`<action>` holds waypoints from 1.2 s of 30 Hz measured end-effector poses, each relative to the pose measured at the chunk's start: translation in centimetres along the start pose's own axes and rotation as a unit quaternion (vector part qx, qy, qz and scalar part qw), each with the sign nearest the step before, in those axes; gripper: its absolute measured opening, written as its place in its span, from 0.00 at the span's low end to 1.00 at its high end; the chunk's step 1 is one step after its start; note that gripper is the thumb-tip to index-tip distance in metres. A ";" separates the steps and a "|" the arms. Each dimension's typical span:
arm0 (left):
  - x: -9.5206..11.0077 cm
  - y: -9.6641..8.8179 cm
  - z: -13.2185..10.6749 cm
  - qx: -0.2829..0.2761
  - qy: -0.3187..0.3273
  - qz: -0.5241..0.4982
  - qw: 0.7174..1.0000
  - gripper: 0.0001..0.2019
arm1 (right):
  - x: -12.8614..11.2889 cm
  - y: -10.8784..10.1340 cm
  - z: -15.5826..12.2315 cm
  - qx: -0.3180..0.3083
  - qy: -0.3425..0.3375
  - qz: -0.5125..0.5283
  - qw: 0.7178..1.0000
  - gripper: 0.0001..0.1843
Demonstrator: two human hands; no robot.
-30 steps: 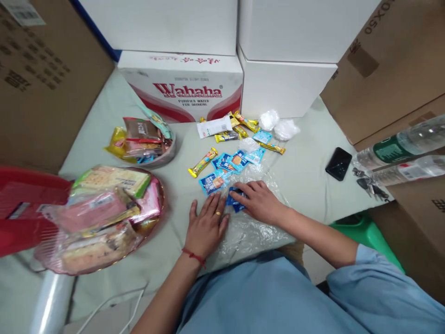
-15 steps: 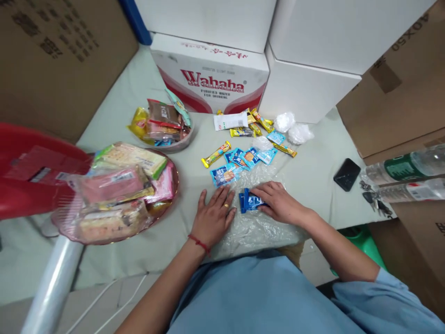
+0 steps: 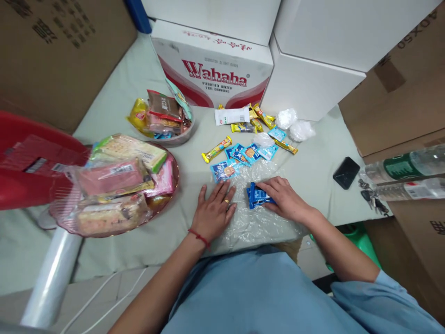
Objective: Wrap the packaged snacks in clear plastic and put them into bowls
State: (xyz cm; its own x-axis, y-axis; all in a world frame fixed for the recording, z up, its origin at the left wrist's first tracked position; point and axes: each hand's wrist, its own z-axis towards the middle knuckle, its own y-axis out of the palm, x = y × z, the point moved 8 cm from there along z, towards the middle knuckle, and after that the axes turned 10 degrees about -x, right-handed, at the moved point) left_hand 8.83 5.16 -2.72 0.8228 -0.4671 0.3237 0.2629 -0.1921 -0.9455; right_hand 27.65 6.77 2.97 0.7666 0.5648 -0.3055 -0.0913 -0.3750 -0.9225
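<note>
My left hand (image 3: 214,211) lies flat with fingers spread on the left edge of a clear plastic sheet (image 3: 259,225) spread on the table. My right hand (image 3: 285,199) rests on the sheet, fingers curled around a small stack of dark blue snack packets (image 3: 256,196). Just beyond the sheet lie several light blue packets (image 3: 239,157) and yellow candy bars (image 3: 216,149).
A pink tray (image 3: 118,185) piled with wrapped snacks sits at left, a smaller bowl of snacks (image 3: 163,118) behind it. A Wahaha box (image 3: 212,74), white boxes and cardboard cartons ring the table. A black phone (image 3: 346,172), keys and water bottles (image 3: 403,169) lie at right. A film roll (image 3: 52,278) stands lower left.
My right hand has drawn the dark blue packets rightward onto the middle of the plastic sheet and closed round them. My left hand has stayed flat.
</note>
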 end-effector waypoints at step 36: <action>-1.4 -1.9 -2.1 0.012 0.116 -0.072 0.991 0.33 | 0.0 -0.6 -6.0 0.126 -0.064 0.109 0.984 0.36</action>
State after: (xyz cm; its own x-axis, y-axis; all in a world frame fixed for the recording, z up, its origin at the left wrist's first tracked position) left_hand 6.15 4.34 -1.28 0.6394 -0.6222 0.4516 0.3828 -0.2518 -0.8889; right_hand 31.57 2.59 4.93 0.6263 0.5850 -0.5154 -0.4123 -0.3125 -0.8558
